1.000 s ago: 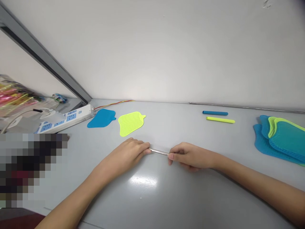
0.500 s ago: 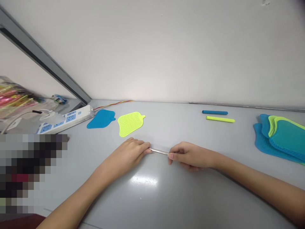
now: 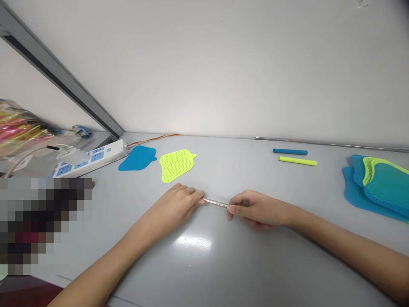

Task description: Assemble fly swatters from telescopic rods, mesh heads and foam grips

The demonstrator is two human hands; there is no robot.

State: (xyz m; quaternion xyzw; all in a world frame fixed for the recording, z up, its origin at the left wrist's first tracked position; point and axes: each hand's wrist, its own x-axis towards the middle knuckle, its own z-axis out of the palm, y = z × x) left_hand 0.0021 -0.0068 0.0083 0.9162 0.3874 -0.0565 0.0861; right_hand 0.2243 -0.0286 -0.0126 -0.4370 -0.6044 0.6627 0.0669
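Note:
A thin, shiny metal rod (image 3: pixel 216 202) is held between my two hands, just above or on the grey table; I cannot tell which. My left hand (image 3: pixel 181 204) pinches its left end, and my right hand (image 3: pixel 254 209) pinches the right end between thumb and fingers. Both tips of the rod are hidden by the fingers. Beyond my left hand lie a yellow-green perforated fly swatter head (image 3: pixel 178 165) and a blue one (image 3: pixel 138 158). Past my right hand are a blue tube handle (image 3: pixel 290 152) and a yellow-green tube handle (image 3: pixel 298 161).
At the right edge is a pile of blue and yellow-green swatter heads (image 3: pixel 388 187). Long metal rods (image 3: pixel 319 142) lie along the wall. A white power strip (image 3: pixel 96 158) with cables sits at the left, near packed colourful goods (image 3: pixel 19 128). A pixelated patch covers the lower left.
The whole view has shifted very slightly. Both hands keep the same grip on the metal rod.

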